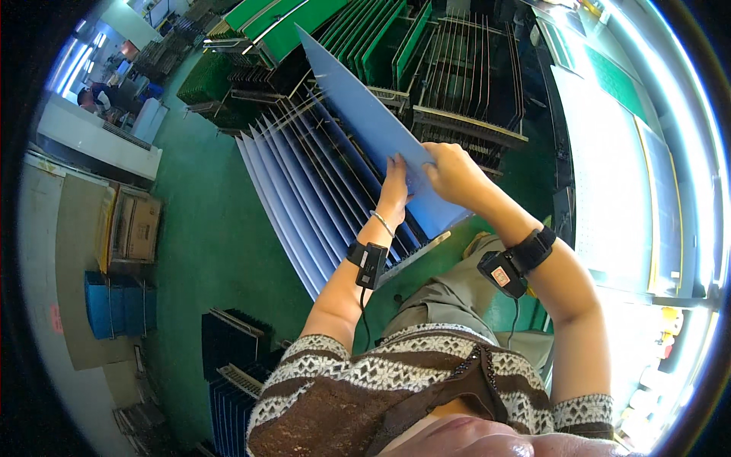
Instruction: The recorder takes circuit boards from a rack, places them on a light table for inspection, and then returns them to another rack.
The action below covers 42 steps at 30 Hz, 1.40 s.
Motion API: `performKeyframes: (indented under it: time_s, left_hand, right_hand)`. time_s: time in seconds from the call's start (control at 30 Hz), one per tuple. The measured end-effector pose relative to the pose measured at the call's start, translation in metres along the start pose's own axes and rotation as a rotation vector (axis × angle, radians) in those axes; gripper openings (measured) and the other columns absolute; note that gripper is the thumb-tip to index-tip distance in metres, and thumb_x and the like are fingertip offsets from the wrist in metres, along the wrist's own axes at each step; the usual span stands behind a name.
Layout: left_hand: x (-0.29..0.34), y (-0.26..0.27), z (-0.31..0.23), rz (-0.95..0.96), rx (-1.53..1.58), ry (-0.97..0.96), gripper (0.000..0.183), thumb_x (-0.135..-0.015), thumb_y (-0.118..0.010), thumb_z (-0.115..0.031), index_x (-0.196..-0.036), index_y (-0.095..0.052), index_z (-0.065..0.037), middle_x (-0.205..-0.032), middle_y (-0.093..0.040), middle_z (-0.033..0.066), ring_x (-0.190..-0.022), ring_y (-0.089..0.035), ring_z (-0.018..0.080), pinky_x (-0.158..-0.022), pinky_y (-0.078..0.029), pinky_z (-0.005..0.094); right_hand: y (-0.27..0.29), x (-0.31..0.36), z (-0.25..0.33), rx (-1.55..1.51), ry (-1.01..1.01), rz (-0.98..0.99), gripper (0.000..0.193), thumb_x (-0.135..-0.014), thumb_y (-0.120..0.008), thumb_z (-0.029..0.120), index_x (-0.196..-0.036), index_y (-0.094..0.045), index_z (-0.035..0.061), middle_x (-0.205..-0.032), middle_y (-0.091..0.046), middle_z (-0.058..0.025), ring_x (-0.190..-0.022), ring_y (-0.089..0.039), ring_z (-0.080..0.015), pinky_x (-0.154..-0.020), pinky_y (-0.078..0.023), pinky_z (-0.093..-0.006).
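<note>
A large flat blue panel [365, 107] stands tilted over a rack [417, 255] that holds several similar blue panels [285, 179] on edge, side by side. My right hand [453, 174] grips the panel's right edge, fingers curled and thumb on the face toward me. My left hand [394, 189] steadies the same panel lower down, its fingers pressed against the face. The panel's lower end is near the rack's near right side; whether it rests in a slot I cannot tell.
Racks with green panels [373, 38] and a dark wire rack [472, 76] stand beyond. At right runs a brightly lit bench [609, 175]. Dark panels in racks [232, 343] stand on the green floor at lower left. A person [87, 99] is far off at left.
</note>
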<state>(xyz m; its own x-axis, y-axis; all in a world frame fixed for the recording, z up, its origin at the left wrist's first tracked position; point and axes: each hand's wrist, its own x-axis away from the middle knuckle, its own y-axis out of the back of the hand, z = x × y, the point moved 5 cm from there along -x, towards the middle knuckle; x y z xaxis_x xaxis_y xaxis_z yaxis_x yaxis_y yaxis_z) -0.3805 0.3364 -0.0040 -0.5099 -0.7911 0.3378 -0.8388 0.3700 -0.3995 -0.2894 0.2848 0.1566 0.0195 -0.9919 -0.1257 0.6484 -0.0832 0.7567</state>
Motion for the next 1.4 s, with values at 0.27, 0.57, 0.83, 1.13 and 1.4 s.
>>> performKeyframes:
  time_s: [0.27, 0.57, 0.83, 1.13, 1.4]
  left_hand:
    - [-0.004, 0.009, 0.004, -0.086, 0.028, 0.052, 0.058, -0.088, -0.033, -0.059, -0.135, -0.029, -0.027, -0.138, -0.029, 0.0022, -0.126, -0.026, 0.0253, -0.096, -0.024, 0.0551]
    - [-0.027, 0.065, -0.006, -0.406, -0.288, -0.306, 0.051, -0.089, -0.043, -0.047, -0.124, -0.045, -0.010, -0.120, -0.050, 0.0070, -0.105, -0.047, 0.0210, -0.080, -0.043, 0.0416]
    - [-0.043, 0.132, -0.133, -0.759, -1.324, -0.202, 0.042, -0.081, -0.051, -0.045, -0.086, -0.064, -0.005, -0.090, -0.063, 0.0190, -0.088, -0.060, 0.0356, -0.077, -0.047, 0.0440]
    - [-0.097, 0.123, -0.122, -0.602, -1.590, 0.175, 0.034, -0.085, -0.046, -0.030, -0.100, -0.065, -0.006, -0.106, -0.061, 0.0163, -0.101, -0.058, 0.0295, -0.083, -0.047, 0.0376]
    - [-0.129, 0.160, -0.123, -0.644, -1.524, 0.035, 0.031, -0.075, -0.053, -0.022, -0.095, -0.065, -0.002, -0.103, -0.060, 0.0199, -0.099, -0.057, 0.0339, -0.083, -0.047, 0.0377]
  right_hand:
    - [-0.003, -0.004, 0.004, 0.018, -0.021, 0.031, 0.029, -0.075, -0.051, 0.006, -0.102, -0.056, -0.0032, -0.086, -0.059, -0.0271, -0.086, -0.056, -0.0422, -0.077, -0.045, -0.0446]
    - [-0.041, -0.023, 0.005, 0.249, 0.010, 0.118, 0.023, -0.077, -0.051, 0.010, -0.097, -0.055, -0.0013, -0.085, -0.061, -0.0227, -0.081, -0.060, -0.0395, -0.073, -0.048, -0.0457]
    - [-0.091, 0.029, -0.017, 0.504, 0.154, -0.109, 0.058, -0.080, -0.056, 0.039, -0.125, -0.041, 0.0050, -0.118, -0.048, -0.0134, -0.100, -0.049, -0.0273, -0.081, -0.040, -0.0375]
    - [0.056, 0.129, 0.005, 0.204, -0.007, -0.121, 0.032, -0.079, -0.058, 0.017, -0.107, -0.056, 0.0017, -0.103, -0.058, -0.0154, -0.099, -0.052, -0.0308, -0.085, -0.042, -0.0383]
    - [0.079, 0.224, -0.042, 0.049, -0.315, -0.237, 0.029, -0.080, -0.057, 0.013, -0.106, -0.057, 0.0002, -0.103, -0.058, -0.0158, -0.099, -0.053, -0.0318, -0.086, -0.041, -0.0365]
